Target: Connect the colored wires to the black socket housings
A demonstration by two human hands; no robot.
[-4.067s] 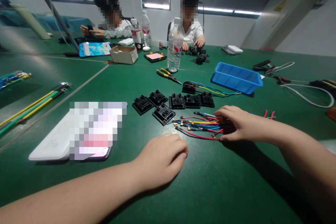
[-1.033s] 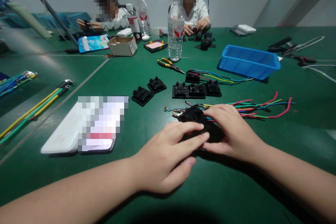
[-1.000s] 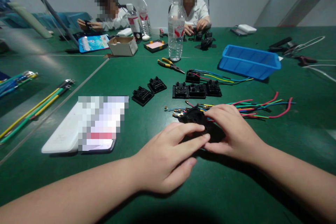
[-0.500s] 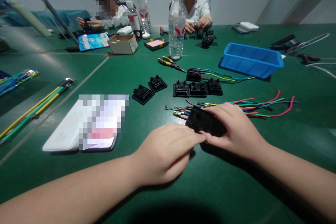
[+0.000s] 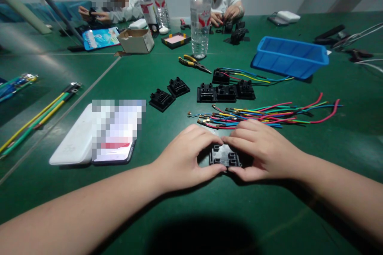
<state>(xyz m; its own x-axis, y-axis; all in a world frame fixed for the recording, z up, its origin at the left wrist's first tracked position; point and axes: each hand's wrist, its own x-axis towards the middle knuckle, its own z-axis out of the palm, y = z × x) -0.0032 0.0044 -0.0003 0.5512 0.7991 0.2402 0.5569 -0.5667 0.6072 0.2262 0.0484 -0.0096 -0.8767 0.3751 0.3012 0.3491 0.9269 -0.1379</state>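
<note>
- Black plastic block lies flat on the green table, pinched between both hands.
- Left hand — its grip is closed on the block's left edge, thumb below, fingers above.
- Right hand clasps the right edge likewise.
- Coloured wires lie loose just beyond the fingers; a row of black blocks sits farther back.

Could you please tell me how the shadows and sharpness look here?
Head view: a dark shadow lies on the green table below the left hand and right hand; the black part they hold is sharp; the far corners bend and blur.
</note>
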